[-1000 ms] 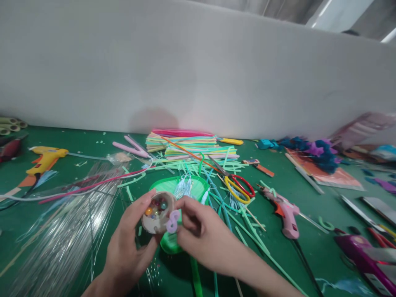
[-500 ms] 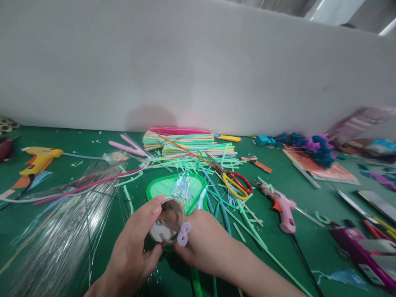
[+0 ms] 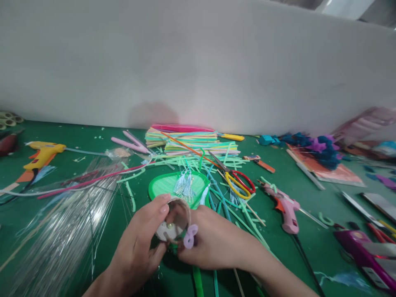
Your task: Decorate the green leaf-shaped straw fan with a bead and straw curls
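My left hand (image 3: pixel 140 237) pinches the left side of a small round cardboard ring (image 3: pixel 185 206), thumb below and fingers at its top rim. Through its opening show a whitish disc and a small shiny bead (image 3: pixel 169 225). My right hand (image 3: pixel 213 237) is closed against the ring's right side; its fingertips are largely hidden. At the ring's right edge, beside that hand, is a lilac looped bow (image 3: pixel 190 236). Just behind the hands lies a green fan-like shape (image 3: pixel 161 185) with pale blue tassels (image 3: pixel 185 185) on it. A green stem (image 3: pixel 198 280) shows below my hands.
Bundled coloured pipe cleaners (image 3: pixel 192 138) lie along the back by the white wall. Red-and-yellow scissors (image 3: pixel 238 181) and a pink glue gun (image 3: pixel 286 208) lie to the right. A yellow glue gun (image 3: pixel 43 154) and clear shiny strands (image 3: pixel 71 227) are left. A purple device (image 3: pixel 360 255) sits far right.
Both hands and the ring have shifted slightly right, and the ring is turned a little, showing a bead inside. The whole view has also drifted slightly.
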